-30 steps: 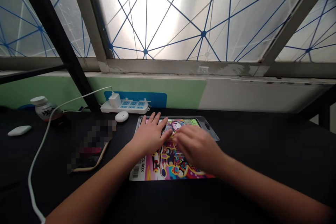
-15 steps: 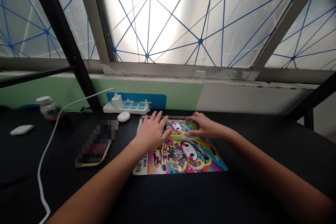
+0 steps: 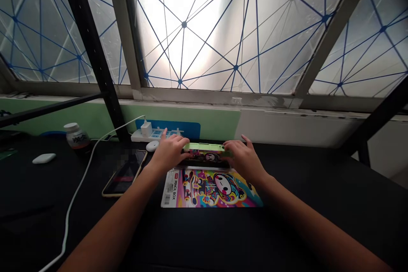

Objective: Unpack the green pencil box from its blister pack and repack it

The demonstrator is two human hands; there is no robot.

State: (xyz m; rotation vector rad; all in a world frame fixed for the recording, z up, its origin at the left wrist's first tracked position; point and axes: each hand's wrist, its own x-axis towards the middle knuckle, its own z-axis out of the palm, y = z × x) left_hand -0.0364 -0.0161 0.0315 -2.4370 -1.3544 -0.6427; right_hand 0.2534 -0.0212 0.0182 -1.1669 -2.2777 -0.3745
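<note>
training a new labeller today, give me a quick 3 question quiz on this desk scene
1. True or false: both hands grip the green pencil box, the left hand at one end and the right hand at the other.
2. What lies flat on the black table just in front of the hands? A) a notebook B) the colourful PENCIL BOX card C) a keyboard
3. Which item lies directly left of that card?

Key: 1 true; 2 B; 3 the smartphone.
</note>
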